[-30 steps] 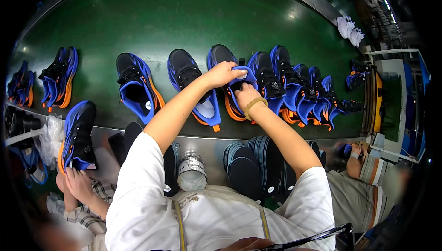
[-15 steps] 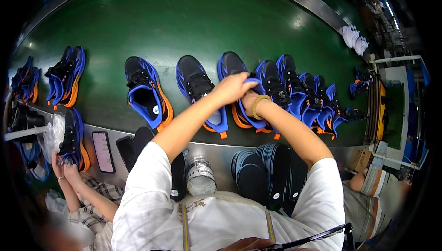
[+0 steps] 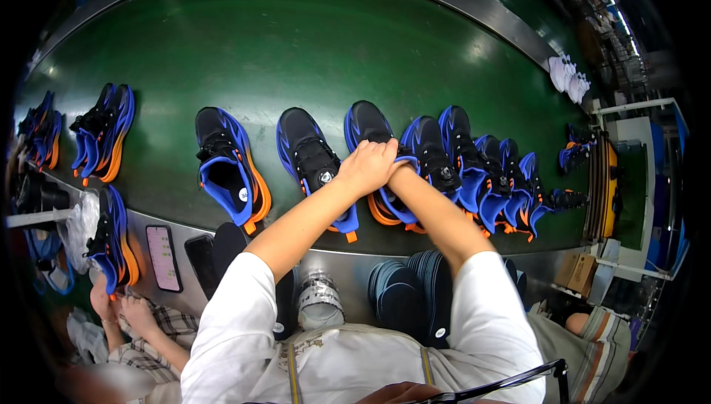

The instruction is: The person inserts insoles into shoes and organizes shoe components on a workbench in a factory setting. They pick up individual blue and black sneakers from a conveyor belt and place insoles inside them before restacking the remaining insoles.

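A black and blue sneaker (image 3: 368,120) with an orange sole stands on the green belt in front of me, toe pointing away. My left hand (image 3: 368,166) is closed over its tongue and collar, knuckles up. Beneath and beside it, my right hand (image 3: 401,175) reaches into the shoe's opening; its fingers are hidden there. Just left stands a matching sneaker (image 3: 305,145) with a round dial on its tongue, and farther left another sneaker (image 3: 222,145) with a white round sticker inside. More matching sneakers (image 3: 431,148) stand close together on the right.
Along the metal ledge lie stacked dark insoles (image 3: 400,293), a tape roll (image 3: 320,300), a lit phone (image 3: 164,258) and a dark phone (image 3: 200,262). At left, a co-worker's hands (image 3: 122,308) are near a sneaker (image 3: 112,245). White shoes (image 3: 567,78) sit at the far right.
My left hand has drawn in over the right wrist and closed on the shoe. The right hand sits deeper in the opening. The co-worker's hands have dropped away from their sneaker. The view has shifted slightly.
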`<state>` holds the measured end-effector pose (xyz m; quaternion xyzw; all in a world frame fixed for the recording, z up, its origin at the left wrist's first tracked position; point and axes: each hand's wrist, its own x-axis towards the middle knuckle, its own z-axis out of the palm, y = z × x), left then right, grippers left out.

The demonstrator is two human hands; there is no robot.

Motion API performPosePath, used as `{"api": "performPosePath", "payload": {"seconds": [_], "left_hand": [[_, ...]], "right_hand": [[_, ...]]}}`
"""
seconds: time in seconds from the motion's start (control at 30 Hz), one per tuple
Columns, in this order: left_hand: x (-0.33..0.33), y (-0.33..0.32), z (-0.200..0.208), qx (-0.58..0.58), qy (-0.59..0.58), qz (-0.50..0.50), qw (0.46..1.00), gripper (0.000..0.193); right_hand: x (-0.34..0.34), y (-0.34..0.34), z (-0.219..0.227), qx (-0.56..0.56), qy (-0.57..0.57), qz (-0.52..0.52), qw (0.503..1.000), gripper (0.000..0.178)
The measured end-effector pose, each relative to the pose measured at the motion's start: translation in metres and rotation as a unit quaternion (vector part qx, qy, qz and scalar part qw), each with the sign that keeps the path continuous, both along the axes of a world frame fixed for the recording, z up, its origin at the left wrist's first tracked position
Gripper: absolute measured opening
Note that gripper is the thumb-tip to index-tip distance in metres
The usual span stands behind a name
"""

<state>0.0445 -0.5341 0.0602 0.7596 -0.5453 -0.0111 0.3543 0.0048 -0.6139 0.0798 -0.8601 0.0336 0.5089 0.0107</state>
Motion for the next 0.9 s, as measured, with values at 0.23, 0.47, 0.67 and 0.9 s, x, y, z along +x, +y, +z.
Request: {"api": "performPosePath", "payload": {"seconds": [0.23, 0.47, 0.67, 0.9], "left_hand": [[0.024, -0.005, 0.009, 0.096, 0.327, 0.045, 0.939, 0.045], [0.023, -0.011, 0.03, 0.099, -0.166, -0.102, 0.976, 0.031], [0.004, 0.019, 0.046, 0.125, -0.149, -0.148, 0.97, 0.023], [0.011, 0.042, 0.063, 0.128, -0.006, -0.133, 0.983, 0.028]], "right_hand": [[-0.047, -0.002, 0.046, 0.128, 0.045, -0.03, 0.99, 0.069], [-0.114, 0.013, 0.023, 0.109, -0.54, -0.106, 0.828, 0.017], [-0.168, 0.038, 0.039, 0.077, -0.523, -0.143, 0.836, 0.02], [-0.179, 0.047, 0.042, 0.098, -0.531, -0.183, 0.821, 0.027]]}}
